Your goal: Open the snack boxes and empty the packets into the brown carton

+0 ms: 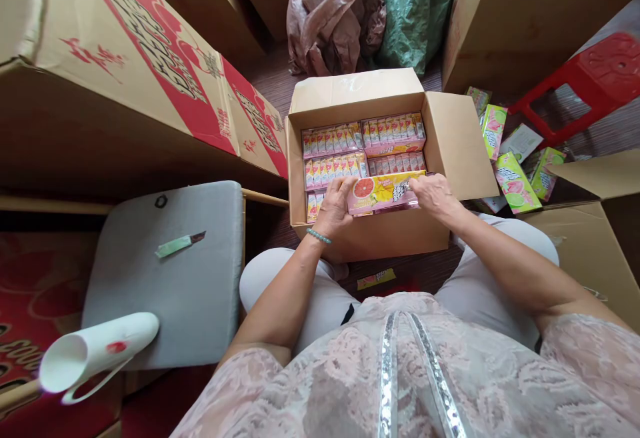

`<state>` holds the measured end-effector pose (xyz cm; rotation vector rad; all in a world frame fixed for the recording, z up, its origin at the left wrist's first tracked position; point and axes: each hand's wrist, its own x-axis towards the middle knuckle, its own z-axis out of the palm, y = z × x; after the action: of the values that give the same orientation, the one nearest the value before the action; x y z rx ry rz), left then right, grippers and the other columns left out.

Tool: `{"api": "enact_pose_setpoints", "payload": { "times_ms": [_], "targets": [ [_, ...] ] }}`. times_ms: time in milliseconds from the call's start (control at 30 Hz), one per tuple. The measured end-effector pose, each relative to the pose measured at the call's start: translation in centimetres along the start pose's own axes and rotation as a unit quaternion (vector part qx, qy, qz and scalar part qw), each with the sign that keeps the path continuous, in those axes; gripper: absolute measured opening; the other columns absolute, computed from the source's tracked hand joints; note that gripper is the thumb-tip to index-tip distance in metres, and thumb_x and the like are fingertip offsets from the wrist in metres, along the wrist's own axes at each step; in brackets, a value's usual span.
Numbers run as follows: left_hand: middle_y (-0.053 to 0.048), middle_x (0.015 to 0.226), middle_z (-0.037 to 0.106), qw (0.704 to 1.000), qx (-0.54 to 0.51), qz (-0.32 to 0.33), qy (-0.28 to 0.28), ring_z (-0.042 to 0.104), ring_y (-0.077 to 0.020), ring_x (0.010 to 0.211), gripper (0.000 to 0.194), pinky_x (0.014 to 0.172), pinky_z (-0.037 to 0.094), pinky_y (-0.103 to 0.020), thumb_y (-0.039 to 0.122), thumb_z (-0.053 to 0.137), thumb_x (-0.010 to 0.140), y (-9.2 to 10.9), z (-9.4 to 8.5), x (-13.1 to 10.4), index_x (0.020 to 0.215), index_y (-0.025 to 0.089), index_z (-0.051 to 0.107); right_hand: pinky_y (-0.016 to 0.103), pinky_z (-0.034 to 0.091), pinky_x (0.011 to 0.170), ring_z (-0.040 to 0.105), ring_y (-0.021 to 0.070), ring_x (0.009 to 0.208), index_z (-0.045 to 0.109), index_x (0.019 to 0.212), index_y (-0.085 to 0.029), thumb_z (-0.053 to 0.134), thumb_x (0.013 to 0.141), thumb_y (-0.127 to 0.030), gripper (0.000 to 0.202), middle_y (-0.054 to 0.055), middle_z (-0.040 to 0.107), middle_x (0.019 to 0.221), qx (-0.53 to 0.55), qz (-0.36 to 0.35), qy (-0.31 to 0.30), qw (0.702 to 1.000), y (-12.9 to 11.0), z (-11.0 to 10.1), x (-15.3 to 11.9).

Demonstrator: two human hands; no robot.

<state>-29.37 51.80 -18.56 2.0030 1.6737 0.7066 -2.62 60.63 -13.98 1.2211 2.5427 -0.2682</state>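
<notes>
apparently one printed box (384,193) is in hand, pink and yellow, a cut grapefruit on its long face. it sits over the near edge of the open carton (370,243), a bit closer to the near right corner, its length roughly along that edge.

left hand (336,210) at the left end: fingers close together, bent over the end. right hand (435,195) at the right end: fingers curled in, seeming to pinch the upper right corner; exact thumb contact cannot be told.

handling, a judgement: probably light, thin card, stiff lengthwise, easily dented mid-face; the smooth print may slip a little. contents not readable. best hold looks like the two short ends, gentle pressure, sparing corners and middle.

outward: upright small packs (333,173) in rows, reaching the carton's far left and far right corners. beyond the far edge, a pink sack (335,18) and a green sack (417,11). past the right flap (461,145), scattered green-and-pink boxes (519,183) near a red stool (605,68). to the left, a grey padded top (200,311): white mug (107,345) at its near left corner, green wrapper (173,247) toward its far edge.
</notes>
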Motion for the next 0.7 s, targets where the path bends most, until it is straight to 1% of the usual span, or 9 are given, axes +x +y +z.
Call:
{"api": "enact_pose_setpoints", "payload": {
  "times_ms": [133, 267, 367, 400, 467, 500, 567, 633, 700],
  "targets": [
    [-0.014, 0.138, 0.056, 1.0, -0.004, -0.003, 0.003, 0.053, -0.0347, 0.131, 0.086, 0.119, 0.043, -0.051, 0.007, 0.061, 0.064, 0.0, -0.1, -0.2, 0.149, 0.02, 0.053, 0.036, 0.031, 0.072, 0.074, 0.0287, 0.101, 0.075, 0.118, -0.008, 0.038, 0.105, -0.011, 0.04, 0.024, 0.078, 0.112, -0.01, 0.055, -0.046, 0.997, 3.0, 1.0, -0.3],
    [-0.014, 0.136, 0.058, 0.999, -0.034, -0.013, 0.017, 0.056, -0.0347, 0.13, 0.081, 0.119, 0.044, -0.051, 0.008, 0.061, 0.06, -0.2, 0.0, -0.3, 0.14, 0.021, 0.059, 0.035, 0.032, 0.074, 0.073, 0.0261, 0.102, 0.075, 0.123, -0.011, 0.038, 0.105, -0.011, 0.041, 0.02, 0.078, 0.116, 0.003, 0.055, -0.036, 0.998, 4.5, 1.4, -0.5],
    [-0.011, 0.126, 0.061, 0.988, -0.113, -0.094, 0.046, 0.06, -0.0347, 0.125, 0.074, 0.118, 0.046, -0.052, 0.016, 0.07, 0.058, -1.1, 0.1, -0.3, 0.131, 0.022, 0.059, 0.032, 0.031, 0.071, 0.072, 0.0223, 0.102, 0.076, 0.12, -0.017, 0.046, 0.103, -0.013, 0.035, 0.014, 0.079, 0.116, 0.053, 0.054, -0.023, 0.997, 5.0, 1.0, -1.2],
    [-0.009, 0.123, 0.062, 0.978, -0.147, -0.135, 0.057, 0.062, -0.0343, 0.121, 0.075, 0.116, 0.047, -0.052, 0.02, 0.075, 0.055, -1.5, 0.0, -0.1, 0.128, 0.023, 0.058, 0.031, 0.031, 0.069, 0.071, 0.0213, 0.101, 0.076, 0.119, -0.019, 0.047, 0.103, -0.015, 0.033, 0.013, 0.079, 0.115, 0.077, 0.067, -0.004, 0.995, 5.1, 0.7, -1.6],
    [-0.006, 0.118, 0.062, 0.952, -0.207, -0.208, 0.082, 0.064, -0.0327, 0.115, 0.082, 0.112, 0.05, -0.052, 0.025, 0.084, 0.046, -2.0, -0.3, 0.5, 0.123, 0.024, 0.055, 0.03, 0.031, 0.067, 0.071, 0.0204, 0.097, 0.075, 0.117, -0.02, 0.047, 0.107, -0.023, 0.03, 0.01, 0.08, 0.111, 0.133, 0.113, 0.072, 0.982, 5.3, -0.1, -2.6],
    [-0.005, 0.117, 0.061, 0.94, -0.233, -0.231, 0.094, 0.064, -0.0319, 0.113, 0.086, 0.11, 0.052, -0.051, 0.026, 0.086, 0.041, -2.1, -0.6, 1.0, 0.12, 0.025, 0.054, 0.029, 0.033, 0.068, 0.071, 0.0202, 0.096, 0.074, 0.117, -0.02, 0.043, 0.11, -0.027, 0.032, 0.01, 0.08, 0.11, 0.162, 0.144, 0.125, 0.968, 5.4, -0.5, -3.1],
    [-0.004, 0.117, 0.061, 0.915, -0.285, -0.259, 0.118, 0.064, -0.03, 0.112, 0.088, 0.101, 0.058, -0.046, 0.024, 0.087, 0.035, -1.3, -1.2, 2.5, 0.116, 0.026, 0.052, 0.028, 0.036, 0.071, 0.071, 0.0201, 0.094, 0.072, 0.118, -0.019, 0.036, 0.114, -0.031, 0.038, 0.01, 0.08, 0.106, 0.215, 0.209, 0.228, 0.926, 5.6, -1.5, -4.0],
    [-0.003, 0.118, 0.061, 0.887, -0.342, -0.284, 0.124, 0.065, -0.0274, 0.108, 0.087, 0.086, 0.062, -0.039, 0.021, 0.086, 0.034, 0.9, -1.6, 4.7, 0.113, 0.028, 0.051, 0.027, 0.038, 0.074, 0.07, 0.0202, 0.094, 0.071, 0.118, -0.017, 0.032, 0.115, -0.031, 0.041, 0.011, 0.079, 0.104, 0.25, 0.249, 0.297, 0.887, 5.8, -2.3, -4.5],
    [-0.002, 0.115, 0.062, 0.862, -0.393, -0.304, 0.1, 0.066, -0.0248, 0.101, 0.082, 0.074, 0.062, -0.034, 0.018, 0.085, 0.036, 4.6, -1.2, 7.5, 0.11, 0.028, 0.05, 0.027, 0.04, 0.076, 0.069, 0.0201, 0.094, 0.07, 0.117, -0.017, 0.033, 0.115, -0.03, 0.04, 0.011, 0.078, 0.104, 0.271, 0.245, 0.331, 0.87, 6.0, -3.0, -4.8]
  ]
}}
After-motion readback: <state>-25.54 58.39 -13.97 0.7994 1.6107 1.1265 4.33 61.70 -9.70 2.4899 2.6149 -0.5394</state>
